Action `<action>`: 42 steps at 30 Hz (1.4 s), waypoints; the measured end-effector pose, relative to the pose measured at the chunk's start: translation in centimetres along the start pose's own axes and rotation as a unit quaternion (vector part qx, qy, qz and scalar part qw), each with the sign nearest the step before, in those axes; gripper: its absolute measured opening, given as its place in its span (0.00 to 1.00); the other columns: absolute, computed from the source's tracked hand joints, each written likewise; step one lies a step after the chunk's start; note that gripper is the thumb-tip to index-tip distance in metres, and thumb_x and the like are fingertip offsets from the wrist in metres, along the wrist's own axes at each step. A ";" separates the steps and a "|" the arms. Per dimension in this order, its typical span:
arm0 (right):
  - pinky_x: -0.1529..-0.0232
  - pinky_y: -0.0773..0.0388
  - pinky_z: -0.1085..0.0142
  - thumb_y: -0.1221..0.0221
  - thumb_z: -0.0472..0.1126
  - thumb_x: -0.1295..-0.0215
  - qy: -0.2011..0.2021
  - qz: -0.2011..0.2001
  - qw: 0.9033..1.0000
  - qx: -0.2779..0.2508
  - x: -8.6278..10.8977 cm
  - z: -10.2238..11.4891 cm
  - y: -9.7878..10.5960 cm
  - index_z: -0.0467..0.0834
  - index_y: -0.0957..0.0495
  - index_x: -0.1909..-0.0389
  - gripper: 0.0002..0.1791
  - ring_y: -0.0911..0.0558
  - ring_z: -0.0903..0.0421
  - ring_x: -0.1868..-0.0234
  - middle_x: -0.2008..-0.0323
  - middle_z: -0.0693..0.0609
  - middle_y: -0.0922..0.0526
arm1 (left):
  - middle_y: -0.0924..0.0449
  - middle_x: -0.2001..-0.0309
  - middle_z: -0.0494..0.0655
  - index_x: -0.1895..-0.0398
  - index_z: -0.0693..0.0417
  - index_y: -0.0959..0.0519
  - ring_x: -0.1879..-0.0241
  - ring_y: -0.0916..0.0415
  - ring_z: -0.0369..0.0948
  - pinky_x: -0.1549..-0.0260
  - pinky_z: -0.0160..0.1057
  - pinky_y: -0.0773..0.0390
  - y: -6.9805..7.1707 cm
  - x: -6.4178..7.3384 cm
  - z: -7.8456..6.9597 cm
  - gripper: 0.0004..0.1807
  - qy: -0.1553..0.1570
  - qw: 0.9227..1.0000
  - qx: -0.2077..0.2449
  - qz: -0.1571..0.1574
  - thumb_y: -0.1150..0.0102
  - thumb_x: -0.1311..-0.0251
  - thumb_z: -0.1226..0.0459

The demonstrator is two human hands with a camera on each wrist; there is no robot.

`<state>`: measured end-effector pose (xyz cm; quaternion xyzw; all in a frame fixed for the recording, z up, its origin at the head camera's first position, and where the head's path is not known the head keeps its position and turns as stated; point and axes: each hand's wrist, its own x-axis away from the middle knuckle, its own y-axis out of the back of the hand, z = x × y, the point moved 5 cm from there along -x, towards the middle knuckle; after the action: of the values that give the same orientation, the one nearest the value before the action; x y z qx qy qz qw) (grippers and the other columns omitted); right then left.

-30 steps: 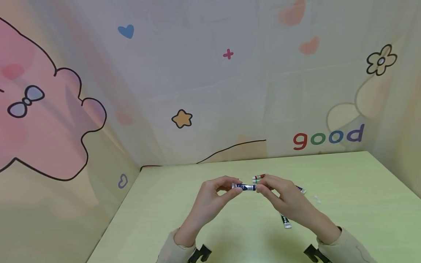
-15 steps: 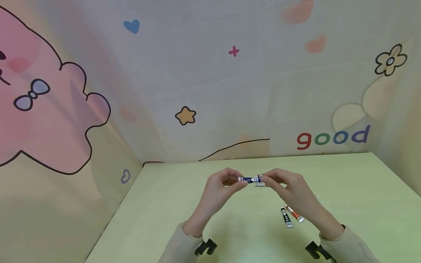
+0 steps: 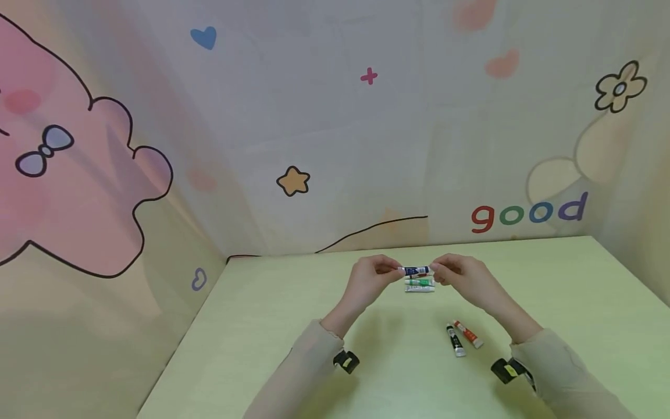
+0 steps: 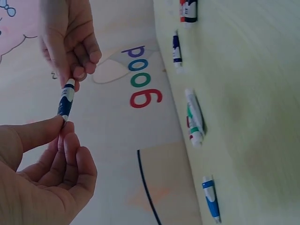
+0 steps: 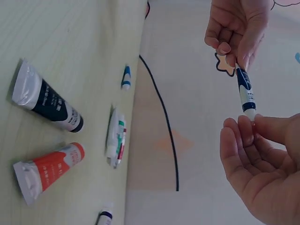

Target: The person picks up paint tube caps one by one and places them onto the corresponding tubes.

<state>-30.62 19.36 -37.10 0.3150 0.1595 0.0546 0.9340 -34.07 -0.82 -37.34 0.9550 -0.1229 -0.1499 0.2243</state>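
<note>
Between the two hands, a small paint tube with a dark blue and white label is held level above the table. The left hand pinches its left end between thumb and fingertips. At the other end, the right hand pinches the white tip, next to a dark blue band. Fingertips cover both ends of the tube. Behind and just below it lie a green-labelled tube and a white tube, side by side, with a red one partly hidden.
Nearer on the pale green table, a black-labelled tube and an orange-red tube lie close together. A blue tube and a dark blue tube lie farther off. A printed curtain hangs behind the table.
Both hands have moved forward and to the right in the head view, carrying the tube with them. The orange-red tube and the row of tubes behind are now more exposed.
</note>
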 end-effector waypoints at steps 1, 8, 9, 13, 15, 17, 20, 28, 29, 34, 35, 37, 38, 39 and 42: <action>0.51 0.19 0.47 0.46 0.48 0.22 -0.012 0.008 1.000 -0.007 -0.3 -0.6 -0.1 0.33 0.21 0.48 0.20 0.14 0.46 0.57 0.61 0.46 0.15 | 0.15 0.68 0.42 0.63 0.57 0.14 0.69 0.21 0.34 0.68 0.33 0.24 -0.4 -0.4 0.3 0.07 0.003 1.000 -0.003 0.001 0.30 0.38 0.62; 0.50 0.18 0.52 0.45 0.41 0.24 -0.056 0.031 0.997 -0.042 -1.4 -3.4 -0.9 0.30 0.21 0.47 0.17 0.14 0.45 0.56 0.55 0.36 0.15 | 0.15 0.71 0.44 0.66 0.60 0.14 0.73 0.22 0.34 0.74 0.31 0.25 -2.3 -2.3 2.4 0.05 0.036 0.999 -0.027 0.004 0.30 0.40 0.66; 0.51 0.18 0.52 0.44 0.40 0.24 -0.058 0.037 0.997 -0.038 -1.4 -3.6 -1.0 0.29 0.21 0.47 0.17 0.14 0.44 0.57 0.55 0.36 0.15 | 0.15 0.71 0.44 0.66 0.60 0.14 0.73 0.23 0.35 0.74 0.31 0.25 -2.5 -2.5 2.7 0.05 0.043 0.999 -0.032 0.006 0.29 0.40 0.66; 0.54 0.17 0.53 0.42 0.36 0.27 -0.072 0.063 0.995 -0.013 -1.7 -4.6 -1.8 0.28 0.19 0.50 0.14 0.15 0.46 0.61 0.59 0.37 0.15 | 0.17 0.72 0.43 0.67 0.59 0.14 0.74 0.25 0.36 0.76 0.32 0.26 -3.3 -3.1 4.0 0.05 0.073 0.996 -0.058 0.014 0.28 0.42 0.65; 0.57 0.16 0.55 0.41 0.34 0.28 -0.081 0.074 0.994 -0.004 -1.9 -5.2 -2.3 0.28 0.19 0.52 0.13 0.16 0.48 0.63 0.61 0.38 0.14 | 0.18 0.73 0.42 0.68 0.58 0.14 0.75 0.26 0.36 0.76 0.32 0.28 -3.7 -3.3 4.7 0.05 0.089 0.994 -0.069 0.018 0.27 0.42 0.65; 0.59 0.16 0.57 0.41 0.32 0.30 -0.094 0.082 0.992 0.000 -2.0 -5.8 -2.8 0.27 0.19 0.54 0.12 0.17 0.50 0.65 0.63 0.39 0.15 | 0.18 0.73 0.42 0.68 0.59 0.14 0.74 0.26 0.36 0.76 0.31 0.28 -4.1 -3.3 5.2 0.05 0.098 0.992 -0.076 0.024 0.27 0.43 0.65; 0.61 0.17 0.60 0.41 0.31 0.30 -0.112 0.094 0.989 -0.002 -2.1 -6.5 -3.2 0.27 0.19 0.55 0.10 0.19 0.53 0.67 0.65 0.41 0.15 | 0.19 0.73 0.42 0.68 0.59 0.14 0.74 0.27 0.36 0.75 0.31 0.28 -4.5 -3.3 5.7 0.05 0.112 0.990 -0.078 0.035 0.27 0.43 0.66; 0.69 0.23 0.64 0.42 0.29 0.33 -0.119 0.126 0.985 0.017 -2.4 -7.1 -3.8 0.27 0.18 0.60 0.08 0.25 0.56 0.73 0.74 0.48 0.20 | 0.20 0.76 0.42 0.73 0.61 0.15 0.76 0.28 0.35 0.77 0.30 0.29 -5.3 -3.5 6.3 0.05 0.117 0.985 -0.110 0.058 0.27 0.45 0.69; 0.70 0.25 0.65 0.42 0.29 0.34 -0.118 0.128 0.985 0.021 -2.4 -7.1 -3.9 0.28 0.18 0.61 0.08 0.25 0.56 0.73 0.74 0.48 0.20 | 0.20 0.76 0.42 0.73 0.60 0.15 0.76 0.28 0.35 0.77 0.30 0.28 -5.5 -3.6 6.5 0.05 0.115 0.984 -0.119 0.061 0.27 0.45 0.69; 0.72 0.29 0.66 0.42 0.29 0.36 -0.121 0.141 0.981 0.056 -2.9 -7.4 -4.2 0.30 0.18 0.63 0.06 0.27 0.57 0.75 0.76 0.50 0.23 | 0.20 0.78 0.42 0.76 0.60 0.15 0.77 0.30 0.35 0.77 0.30 0.29 -5.9 -4.0 6.8 0.06 0.109 0.981 -0.141 0.082 0.27 0.45 0.69; 0.72 0.29 0.66 0.42 0.29 0.36 -0.122 0.143 0.980 0.065 -3.0 -7.4 -4.3 0.30 0.18 0.64 0.06 0.28 0.56 0.75 0.76 0.50 0.23 | 0.20 0.78 0.42 0.75 0.61 0.14 0.77 0.30 0.35 0.76 0.30 0.30 -6.0 -4.1 6.9 0.06 0.105 0.980 -0.145 0.084 0.26 0.45 0.68; 0.72 0.30 0.66 0.42 0.29 0.36 -0.124 0.145 0.979 0.078 -3.2 -7.5 -4.4 0.31 0.17 0.64 0.06 0.28 0.56 0.75 0.76 0.50 0.23 | 0.20 0.77 0.42 0.74 0.61 0.14 0.76 0.30 0.35 0.76 0.30 0.31 -6.1 -4.3 6.9 0.06 0.100 0.978 -0.159 0.086 0.26 0.45 0.68; 0.71 0.30 0.66 0.42 0.29 0.36 -0.123 0.147 0.978 0.080 -3.2 -7.6 -4.4 0.32 0.17 0.64 0.06 0.28 0.56 0.74 0.75 0.49 0.23 | 0.21 0.76 0.42 0.74 0.62 0.15 0.75 0.31 0.36 0.76 0.30 0.31 -6.3 -4.3 6.9 0.07 0.099 0.977 -0.167 0.085 0.26 0.45 0.68; 0.71 0.30 0.66 0.41 0.29 0.36 -0.120 0.147 0.978 0.083 -3.2 -7.6 -4.3 0.31 0.17 0.64 0.06 0.27 0.56 0.74 0.75 0.49 0.23 | 0.21 0.76 0.42 0.74 0.62 0.15 0.75 0.31 0.36 0.76 0.30 0.31 -6.4 -4.4 6.9 0.07 0.097 0.976 -0.175 0.083 0.25 0.46 0.68; 0.71 0.29 0.66 0.41 0.30 0.36 -0.113 0.147 0.979 0.089 -3.0 -7.7 -4.1 0.31 0.17 0.66 0.05 0.27 0.56 0.73 0.74 0.49 0.21 | 0.22 0.76 0.42 0.73 0.62 0.15 0.75 0.32 0.36 0.77 0.30 0.33 -7.1 -4.5 7.0 0.07 0.097 0.973 -0.189 0.087 0.25 0.46 0.68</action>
<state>-35.96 19.87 -44.56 0.4213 0.0092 0.1411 0.8958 -39.45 3.93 -45.57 0.8911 -0.1522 -0.0568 0.4236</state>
